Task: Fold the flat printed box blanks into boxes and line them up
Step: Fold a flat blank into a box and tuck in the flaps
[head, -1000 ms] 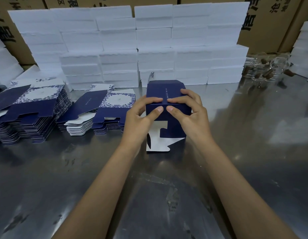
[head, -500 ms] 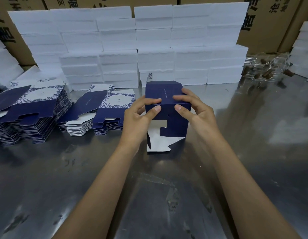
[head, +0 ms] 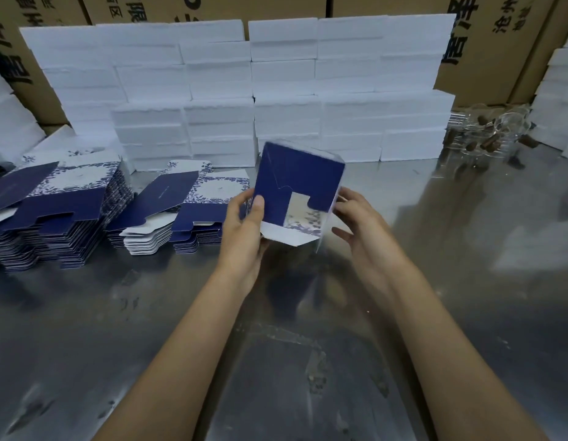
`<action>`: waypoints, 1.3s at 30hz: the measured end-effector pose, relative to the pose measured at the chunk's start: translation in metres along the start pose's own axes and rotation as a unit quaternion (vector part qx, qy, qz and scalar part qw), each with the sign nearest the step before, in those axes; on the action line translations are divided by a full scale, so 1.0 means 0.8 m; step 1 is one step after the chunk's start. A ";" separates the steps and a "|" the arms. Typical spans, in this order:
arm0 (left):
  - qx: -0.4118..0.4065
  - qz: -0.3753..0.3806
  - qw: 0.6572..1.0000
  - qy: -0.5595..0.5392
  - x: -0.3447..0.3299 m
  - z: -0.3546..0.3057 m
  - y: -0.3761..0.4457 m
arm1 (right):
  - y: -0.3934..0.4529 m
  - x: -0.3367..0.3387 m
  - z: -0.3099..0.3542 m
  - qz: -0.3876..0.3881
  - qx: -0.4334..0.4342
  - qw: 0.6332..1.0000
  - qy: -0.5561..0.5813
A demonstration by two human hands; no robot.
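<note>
The left hand has its grip closed on the half-folded box: the thumb lies on the dark blue face near the lower left corner and the other fingers go behind the left side. The right hand is at the right edge of the box with fingers loosely spread; whether they really touch the edge I cannot tell, because this part is blurred. The box is in the middle of the frame, lifted above the counter and tilted, with its blue bottom flaps turned to the viewer. One white flap hangs open at the lower edge, and a gap between the flaps shows the inside.

To the left of the box, two stacks of flat blanks lie on the counter, blue with a white flower print. Behind them, a wall of white blocks fills the upper part of the frame, and brown cartons stand behind it. In the upper right there is a heap of clear glass items, which are too blurred to name.
</note>
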State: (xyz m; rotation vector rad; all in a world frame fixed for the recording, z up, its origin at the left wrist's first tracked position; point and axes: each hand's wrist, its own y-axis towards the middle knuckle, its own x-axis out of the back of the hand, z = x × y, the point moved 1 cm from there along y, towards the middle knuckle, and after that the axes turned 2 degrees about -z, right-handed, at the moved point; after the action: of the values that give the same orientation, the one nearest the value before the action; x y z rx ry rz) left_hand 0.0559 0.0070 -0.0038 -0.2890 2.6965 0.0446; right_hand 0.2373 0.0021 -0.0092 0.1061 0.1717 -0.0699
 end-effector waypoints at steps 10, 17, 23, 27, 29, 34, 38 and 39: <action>-0.047 0.042 0.923 0.379 0.003 0.021 0.002 | -0.017 -0.009 0.023 -0.029 0.160 0.974 -0.160; -0.082 0.140 0.814 0.558 -0.006 0.018 -0.013 | -0.021 -0.005 0.032 -0.043 0.187 0.943 -0.270; -0.159 -0.062 0.809 0.563 0.002 -0.008 -0.013 | -0.024 -0.008 0.034 -0.038 0.174 0.941 -0.287; -0.304 -0.039 0.878 0.368 0.005 -0.020 -0.012 | -0.026 -0.005 0.040 0.001 0.168 0.946 -0.279; -0.317 0.062 0.883 0.339 0.001 -0.021 -0.015 | -0.028 -0.008 0.042 0.035 0.168 0.947 -0.272; -0.313 0.120 0.860 0.385 0.002 -0.009 -0.010 | -0.031 -0.018 0.038 0.053 0.166 0.949 -0.261; -0.300 0.079 0.870 0.384 0.007 -0.007 -0.002 | -0.028 -0.011 0.032 0.102 0.111 0.951 -0.270; -0.303 0.074 0.868 0.387 0.007 -0.008 -0.002 | -0.027 -0.009 0.032 0.117 0.106 0.949 -0.274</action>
State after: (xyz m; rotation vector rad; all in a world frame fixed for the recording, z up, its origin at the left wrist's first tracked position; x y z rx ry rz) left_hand 0.0486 0.0039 -0.0007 -0.3285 3.4214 1.0463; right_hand 0.2331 -0.0217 0.0152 0.3157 -0.4077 0.1206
